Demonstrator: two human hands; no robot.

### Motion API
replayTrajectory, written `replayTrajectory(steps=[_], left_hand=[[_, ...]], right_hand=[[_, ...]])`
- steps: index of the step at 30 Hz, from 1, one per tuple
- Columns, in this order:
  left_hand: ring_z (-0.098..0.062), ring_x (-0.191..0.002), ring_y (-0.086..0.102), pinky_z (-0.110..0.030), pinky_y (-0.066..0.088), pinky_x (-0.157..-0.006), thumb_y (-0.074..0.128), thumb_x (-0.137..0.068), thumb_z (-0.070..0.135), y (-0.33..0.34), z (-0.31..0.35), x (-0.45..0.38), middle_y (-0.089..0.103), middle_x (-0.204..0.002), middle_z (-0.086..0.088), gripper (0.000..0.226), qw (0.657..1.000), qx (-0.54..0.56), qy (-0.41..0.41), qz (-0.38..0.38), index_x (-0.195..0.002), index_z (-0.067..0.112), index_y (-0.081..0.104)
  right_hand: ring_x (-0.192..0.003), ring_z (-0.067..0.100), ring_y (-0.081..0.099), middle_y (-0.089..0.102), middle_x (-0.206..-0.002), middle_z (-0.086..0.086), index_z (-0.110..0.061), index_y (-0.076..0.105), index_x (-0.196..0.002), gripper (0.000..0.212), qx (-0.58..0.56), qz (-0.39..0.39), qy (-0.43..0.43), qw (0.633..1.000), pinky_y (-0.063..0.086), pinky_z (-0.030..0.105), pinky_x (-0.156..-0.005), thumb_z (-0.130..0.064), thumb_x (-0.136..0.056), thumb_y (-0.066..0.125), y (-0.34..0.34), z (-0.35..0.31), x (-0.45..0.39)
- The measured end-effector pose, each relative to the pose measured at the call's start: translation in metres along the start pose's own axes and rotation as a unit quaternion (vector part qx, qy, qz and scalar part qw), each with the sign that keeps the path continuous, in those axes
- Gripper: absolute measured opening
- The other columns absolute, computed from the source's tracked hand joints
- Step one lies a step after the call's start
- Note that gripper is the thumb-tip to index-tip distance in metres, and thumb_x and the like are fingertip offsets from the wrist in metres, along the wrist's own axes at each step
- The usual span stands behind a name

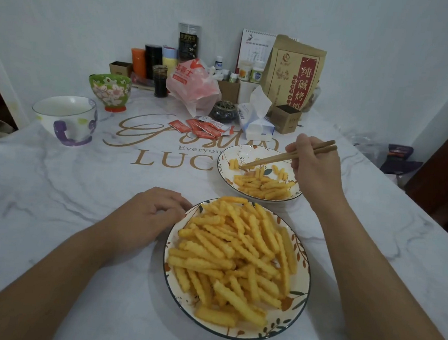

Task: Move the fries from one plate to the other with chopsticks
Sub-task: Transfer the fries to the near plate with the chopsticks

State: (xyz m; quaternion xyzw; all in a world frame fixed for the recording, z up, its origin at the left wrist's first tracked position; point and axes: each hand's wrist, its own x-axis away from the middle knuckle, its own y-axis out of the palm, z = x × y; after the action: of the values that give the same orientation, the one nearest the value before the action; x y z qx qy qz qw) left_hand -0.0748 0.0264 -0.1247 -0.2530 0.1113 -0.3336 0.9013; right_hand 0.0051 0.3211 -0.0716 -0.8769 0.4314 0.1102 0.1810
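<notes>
Wooden chopsticks point(288, 155) in right hand point(314, 168) reach far plate point(224, 170).

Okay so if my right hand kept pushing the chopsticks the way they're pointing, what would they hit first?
Probably the far plate: the chopsticks in your right hand slant down-left, tips just above its bare floor near a small clump of fries. Depth is hard to judge.

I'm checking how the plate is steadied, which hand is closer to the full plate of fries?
Left. The left hand rests at the full plate with fingertips at its far-left rim. The right hand holds the chopsticks over the farther plate.
</notes>
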Motion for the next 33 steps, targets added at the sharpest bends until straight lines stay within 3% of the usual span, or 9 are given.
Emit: replayTrajectory(steps=[3, 7, 11, 13, 18, 23, 29, 33], left_hand=[[0.022, -0.113, 0.052, -0.006, 0.038, -0.086, 0.060, -0.102, 0.022, -0.002, 0.001, 0.001, 0.067, -0.118, 0.026, 0.029, 1.000, -0.012, 0.004, -0.008, -0.096, 0.034, 0.085], [0.019, -0.115, 0.053, -0.003, 0.037, -0.086, 0.060, -0.102, 0.020, -0.002, 0.004, 0.004, 0.069, -0.115, 0.027, 0.031, 1.000, -0.016, 0.022, -0.011, -0.093, 0.034, 0.086], [0.019, -0.111, 0.053, -0.006, 0.038, -0.086, 0.060, -0.101, 0.017, -0.002, 0.006, 0.005, 0.067, -0.104, 0.041, 0.038, 0.999, -0.015, 0.034, -0.011, -0.087, 0.044, 0.082], [0.020, -0.108, 0.054, -0.010, 0.039, -0.086, 0.060, -0.100, 0.019, -0.002, 0.006, 0.005, 0.069, -0.104, 0.037, 0.035, 0.999, -0.010, 0.034, -0.005, -0.088, 0.042, 0.083], [0.017, -0.101, 0.059, -0.004, 0.041, -0.078, 0.059, -0.101, 0.014, -0.002, 0.007, 0.006, 0.070, -0.103, 0.035, 0.036, 0.999, -0.013, 0.051, -0.014, -0.086, 0.036, 0.084], [0.019, -0.099, 0.060, 0.001, 0.040, -0.076, 0.060, -0.102, 0.013, -0.002, 0.004, 0.004, 0.069, -0.104, 0.037, 0.030, 0.998, -0.015, 0.058, -0.011, -0.092, 0.028, 0.084], [0.015, -0.102, 0.061, -0.008, 0.041, -0.082, 0.061, -0.101, 0.016, -0.002, 0.001, 0.004, 0.072, -0.104, 0.032, 0.031, 0.999, -0.008, 0.046, -0.010, -0.090, 0.030, 0.086], [0.017, -0.099, 0.061, 0.000, 0.042, -0.076, 0.060, -0.101, 0.013, -0.001, 0.004, 0.005, 0.072, -0.100, 0.035, 0.033, 0.999, -0.003, 0.053, -0.012, -0.087, 0.026, 0.086]], right_hand=[[-0.057, 0.011, 0.055, 0.064, -0.064, 0.000, -0.012, 0.072, -0.076, 0.050, -0.040, 0.059, 0.018, 0.997, 0.045, 0.032, -0.059, -0.041, -0.106, 0.045, -0.003, 0.003, 0.002], [-0.046, 0.007, 0.047, 0.053, -0.048, -0.006, -0.011, 0.068, -0.069, 0.055, -0.183, 0.145, 0.071, 0.970, 0.038, 0.025, -0.046, -0.039, -0.109, 0.043, -0.022, -0.015, 0.007], [-0.042, 0.013, 0.035, 0.047, -0.052, 0.003, -0.011, 0.068, -0.061, 0.061, -0.268, 0.122, 0.083, 0.952, 0.025, 0.023, -0.043, -0.038, -0.109, 0.043, -0.055, -0.036, 0.021], [-0.043, 0.013, 0.033, 0.050, -0.060, 0.005, -0.015, 0.068, -0.052, 0.064, -0.300, 0.100, 0.090, 0.945, 0.023, 0.021, -0.042, -0.035, -0.109, 0.045, -0.080, -0.044, 0.035], [-0.045, 0.015, 0.028, 0.043, -0.054, 0.006, -0.012, 0.063, -0.057, 0.056, -0.263, 0.061, 0.106, 0.957, 0.015, 0.024, -0.044, -0.030, -0.107, 0.047, -0.126, -0.053, 0.079], [-0.046, 0.017, 0.024, 0.038, -0.054, 0.008, -0.006, 0.061, -0.067, 0.051, -0.192, 0.040, 0.111, 0.974, 0.018, 0.027, -0.045, -0.033, -0.107, 0.048, -0.133, -0.044, 0.102], [-0.051, 0.012, 0.034, 0.052, -0.062, 0.001, -0.011, 0.061, -0.072, 0.035, -0.270, 0.139, 0.088, 0.949, 0.018, 0.027, -0.047, -0.024, -0.103, 0.052, -0.115, -0.047, 0.082], [-0.042, 0.013, 0.041, 0.052, -0.054, 0.001, -0.014, 0.069, -0.065, 0.046, -0.207, 0.112, 0.058, 0.970, 0.029, 0.024, -0.042, -0.023, -0.106, 0.049, -0.073, -0.048, 0.051]])
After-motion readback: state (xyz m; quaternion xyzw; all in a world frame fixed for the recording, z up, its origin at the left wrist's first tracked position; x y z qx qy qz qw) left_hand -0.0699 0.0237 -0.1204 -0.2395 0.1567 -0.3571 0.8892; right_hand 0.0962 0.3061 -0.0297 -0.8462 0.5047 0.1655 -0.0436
